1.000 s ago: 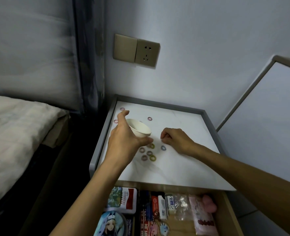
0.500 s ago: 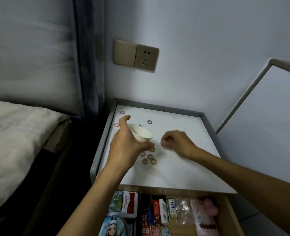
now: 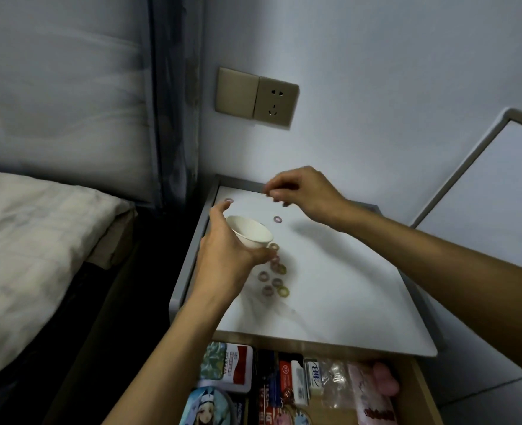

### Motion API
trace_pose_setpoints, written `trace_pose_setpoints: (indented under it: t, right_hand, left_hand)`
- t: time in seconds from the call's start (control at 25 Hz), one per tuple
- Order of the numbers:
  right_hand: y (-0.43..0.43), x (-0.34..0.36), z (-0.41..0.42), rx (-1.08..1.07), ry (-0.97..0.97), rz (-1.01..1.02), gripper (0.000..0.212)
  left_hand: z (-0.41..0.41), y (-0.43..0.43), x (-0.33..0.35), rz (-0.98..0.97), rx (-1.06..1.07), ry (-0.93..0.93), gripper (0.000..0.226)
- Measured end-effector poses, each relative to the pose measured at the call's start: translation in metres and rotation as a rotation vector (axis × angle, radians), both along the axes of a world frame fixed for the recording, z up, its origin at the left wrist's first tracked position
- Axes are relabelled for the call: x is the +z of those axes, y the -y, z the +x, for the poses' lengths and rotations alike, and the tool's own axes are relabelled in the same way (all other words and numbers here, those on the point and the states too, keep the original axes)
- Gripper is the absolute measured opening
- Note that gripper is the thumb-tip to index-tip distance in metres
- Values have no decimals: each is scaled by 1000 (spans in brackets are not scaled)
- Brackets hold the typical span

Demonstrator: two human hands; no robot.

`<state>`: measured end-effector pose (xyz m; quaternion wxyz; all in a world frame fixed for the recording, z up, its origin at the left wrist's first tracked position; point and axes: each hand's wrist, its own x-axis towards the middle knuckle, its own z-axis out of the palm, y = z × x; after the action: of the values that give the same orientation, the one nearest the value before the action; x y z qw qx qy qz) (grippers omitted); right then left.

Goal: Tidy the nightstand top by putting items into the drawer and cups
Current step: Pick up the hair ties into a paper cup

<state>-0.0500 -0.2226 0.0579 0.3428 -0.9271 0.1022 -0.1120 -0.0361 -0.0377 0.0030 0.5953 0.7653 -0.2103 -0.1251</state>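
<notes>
Head view: the left hand is gripping a small white cup, thumb and fingers curling round its wall. It is holding the cup tilted, mouth toward the right, just above the nightstand top. The right hand is hovering over the back of the top, fingers curling down with tips meeting; blur is hiding whether anything sits between them. A cluster of small coloured rings is lying just beside the cup. 2 others are lying apart: a lone ring behind the cup and a corner ring at the back left. Below, the drawer is standing open, holding packets and boxes.
</notes>
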Motion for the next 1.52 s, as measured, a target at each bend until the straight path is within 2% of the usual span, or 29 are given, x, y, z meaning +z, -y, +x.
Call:
trace_pose_setpoints:
  t: [0.08,0.16,0.2,0.28,0.4,0.56,0.68,0.88,1.12,1.16,1.24,1.32,1.36,1.44,1.52]
  right_hand:
    - [27,-34,20,-174,-169,-103,21]
    - [47,-74,36,-238,-374,-126,43]
    - [52,-90,43,-263,-409,-111,47]
    - [57,-114,55,-294,-361,-93,37]
    - [49,-128,64,-229,-208,-125,15]
    - [45,-126,63,-139,-220,-166,7]
    - [50,-112,50,-113,-281,-249,7]
    - [52,-105,12,-20,-369,-204,14]
    - [45,-107,13,-63,-396,-292,7]
    - [42,-97,11,-86,-333,-238,6]
    - [28,-66,8,-78,-138,-5,4]
    - [3,-31,3,70,-47,132,7]
    - [-9,-16,-1,160,-71,111,9]
    - [-33,1,-9,308,-190,-58,15]
    - [-43,6,-14,359,-237,-164,27]
  left_hand:
    - [7,-6,0,0,28,-9,103]
    - [14,-11,-1,9,56,-2,105]
    - [17,-13,-1,10,71,3,105]
    - [21,-16,-1,-3,90,-5,105]
    - [28,-20,-3,-6,105,8,104]
    - [30,-20,-5,14,99,7,103]
    - [27,-21,-3,10,98,3,104]
    - [23,-22,-2,-1,94,-4,104]
    - [16,-19,-5,13,73,-6,103]
    - [14,-18,-6,11,69,-4,103]
    - [11,-15,-10,19,52,6,102]
    - [7,-10,-11,19,25,3,103]
    - [4,-8,-11,15,9,0,104]
    - [-2,-4,-9,12,-28,7,104]
    - [-5,-2,-8,8,-49,19,103]
